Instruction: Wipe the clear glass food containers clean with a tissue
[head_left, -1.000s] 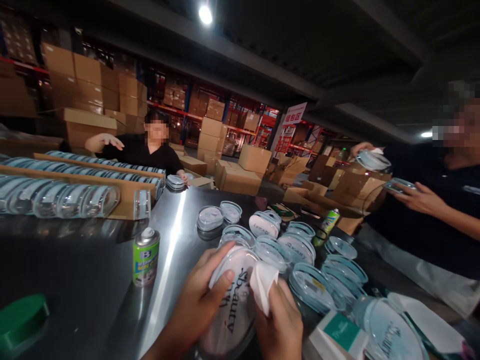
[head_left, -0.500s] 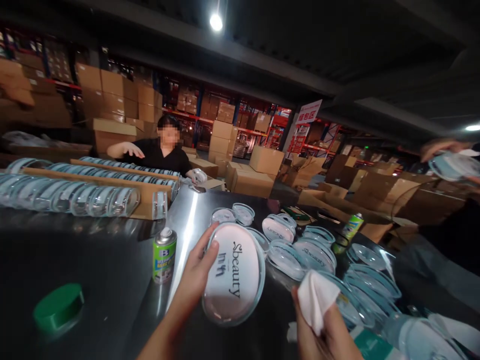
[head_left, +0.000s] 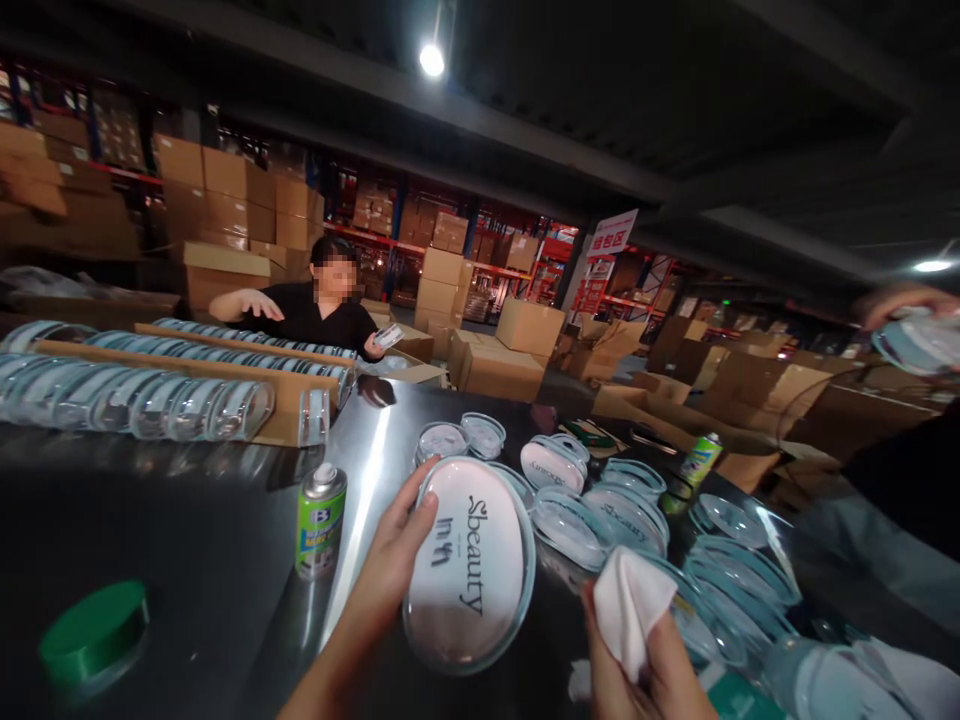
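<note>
In my left hand [head_left: 401,545] I hold an oval clear cosmetic pouch [head_left: 480,610] with a pale blue rim, gripped at its left edge. Its face reads "Sbeauty" with dark handwritten marks beside the print. A folded white cloth [head_left: 630,605] is pinched in my right hand [head_left: 649,680], to the right of the pouch and apart from it. Several similar pouches [head_left: 626,515] lie on the dark table behind and to the right of my hands. Left of my left hand stands a green spray can [head_left: 321,525].
A green round lid or roll [head_left: 94,630] lies at the front left. Rows of pouches stand in cardboard trays [head_left: 285,385] at the left. A co-worker [head_left: 315,310] sits across the table; another person holds a pouch [head_left: 919,340] at the right. A second spray can [head_left: 697,465] stands far right.
The pouch and both hands stay nearly the same, with the view slightly shifted. The co-worker across has raised a small flat item in one hand.
</note>
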